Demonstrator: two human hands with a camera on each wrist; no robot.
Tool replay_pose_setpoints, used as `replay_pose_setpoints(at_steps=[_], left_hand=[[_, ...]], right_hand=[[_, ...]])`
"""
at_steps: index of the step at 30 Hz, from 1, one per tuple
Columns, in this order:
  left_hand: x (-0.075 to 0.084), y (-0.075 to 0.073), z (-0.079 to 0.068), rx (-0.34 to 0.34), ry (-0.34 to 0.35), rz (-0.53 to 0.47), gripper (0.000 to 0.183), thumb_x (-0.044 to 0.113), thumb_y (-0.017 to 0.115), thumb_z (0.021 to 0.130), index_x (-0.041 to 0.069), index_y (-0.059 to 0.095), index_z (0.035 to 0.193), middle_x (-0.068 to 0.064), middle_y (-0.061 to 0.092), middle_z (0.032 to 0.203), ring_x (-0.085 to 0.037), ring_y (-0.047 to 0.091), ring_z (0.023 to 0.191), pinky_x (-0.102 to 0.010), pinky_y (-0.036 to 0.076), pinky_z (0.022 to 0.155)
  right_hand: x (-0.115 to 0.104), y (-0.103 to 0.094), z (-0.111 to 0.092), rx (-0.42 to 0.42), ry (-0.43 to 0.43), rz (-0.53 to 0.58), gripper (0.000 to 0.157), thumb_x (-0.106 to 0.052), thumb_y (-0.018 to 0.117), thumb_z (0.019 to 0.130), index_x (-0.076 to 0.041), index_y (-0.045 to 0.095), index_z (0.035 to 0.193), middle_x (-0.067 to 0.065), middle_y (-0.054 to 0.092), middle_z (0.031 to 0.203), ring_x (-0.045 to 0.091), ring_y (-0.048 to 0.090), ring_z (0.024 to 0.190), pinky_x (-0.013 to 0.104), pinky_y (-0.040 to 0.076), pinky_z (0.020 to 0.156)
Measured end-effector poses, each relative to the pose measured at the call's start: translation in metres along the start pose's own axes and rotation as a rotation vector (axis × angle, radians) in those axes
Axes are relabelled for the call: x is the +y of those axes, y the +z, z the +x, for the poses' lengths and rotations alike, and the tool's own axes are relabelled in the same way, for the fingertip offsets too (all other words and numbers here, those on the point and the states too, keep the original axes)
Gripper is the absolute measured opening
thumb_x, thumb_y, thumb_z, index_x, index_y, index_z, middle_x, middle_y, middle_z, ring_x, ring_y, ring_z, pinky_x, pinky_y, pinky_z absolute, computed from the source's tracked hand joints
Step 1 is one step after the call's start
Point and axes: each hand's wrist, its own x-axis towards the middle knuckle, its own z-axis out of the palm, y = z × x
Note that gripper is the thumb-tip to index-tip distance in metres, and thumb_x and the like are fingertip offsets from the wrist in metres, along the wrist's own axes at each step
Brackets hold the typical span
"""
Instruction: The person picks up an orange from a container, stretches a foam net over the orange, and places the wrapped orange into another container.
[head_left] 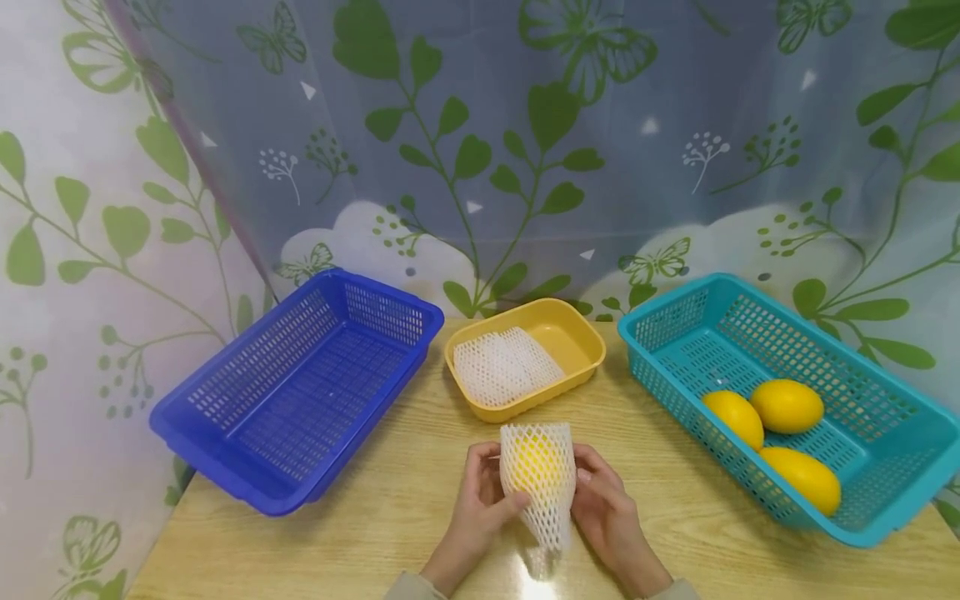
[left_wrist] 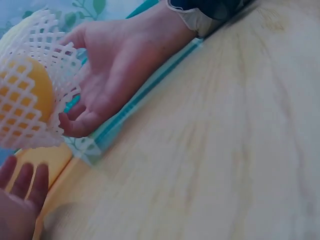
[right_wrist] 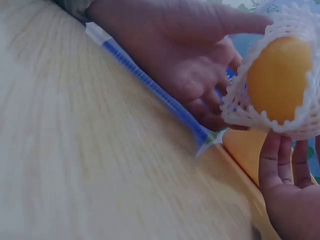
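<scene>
1. The yellow oval fruit sits inside a white foam-mesh net sleeve, in its wider half, held up between my hands in front of the yellow plastic tray; from the right wrist, a broad face of it shows with foam all around.
2. The net sleeve narrows towards me, its thin end pointing down over the pale wood-grain table.
3. With my left hand I have a light grip on the sleeve: thumb laid across its front, fingers bent behind its left side.
4. With my right hand I grip the sleeve's right edge, thumb and bent fingers drawn in against the mesh.
5. Just beyond is that yellow plastic tray, with flat white foam nets lying in its left part.
6. To my right, three other yellow oval fruits lie together in the near half of a turquoise perforated plastic basket.
7. To my left stands a deep-blue perforated plastic basket.
</scene>
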Motion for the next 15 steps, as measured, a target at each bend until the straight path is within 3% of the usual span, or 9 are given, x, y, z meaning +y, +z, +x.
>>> replay_pose_setpoints(at_steps=[4, 10, 15], left_hand=[[-0.0007, -0.0022, 0.0011, 0.047, 0.035, 0.013, 0.051, 0.003, 0.071, 0.089, -0.007, 0.045, 0.131, -0.01, 0.056, 0.115, -0.017, 0.056, 0.099, -0.026, 0.05, 0.087], [0.0002, -0.0022, -0.0004, 0.107, 0.012, -0.005, 0.049, -0.002, 0.07, 0.088, -0.007, 0.047, 0.13, -0.016, 0.056, 0.12, -0.019, 0.059, 0.105, -0.029, 0.05, 0.094], [0.0028, -0.003, -0.0009, 0.111, 0.007, 0.03, 0.032, 0.0, 0.062, 0.093, -0.01, 0.052, 0.122, -0.014, 0.059, 0.119, -0.02, 0.06, 0.105, -0.029, 0.051, 0.092]], right_hand=[[-0.0007, -0.0021, 0.0003, 0.013, 0.0, 0.052, 0.049, 0.006, 0.02, 0.096, -0.005, 0.055, 0.128, 0.006, 0.056, 0.119, 0.017, 0.056, 0.102, 0.031, 0.049, 0.088], [0.0012, -0.003, -0.0001, 0.021, -0.025, 0.053, 0.049, 0.012, 0.023, 0.094, -0.005, 0.055, 0.126, 0.005, 0.056, 0.116, 0.015, 0.055, 0.1, 0.029, 0.049, 0.087], [0.0016, -0.0019, -0.0008, 0.025, -0.04, 0.087, 0.05, 0.014, 0.022, 0.092, -0.005, 0.054, 0.126, 0.005, 0.055, 0.115, 0.015, 0.055, 0.099, 0.028, 0.05, 0.086]])
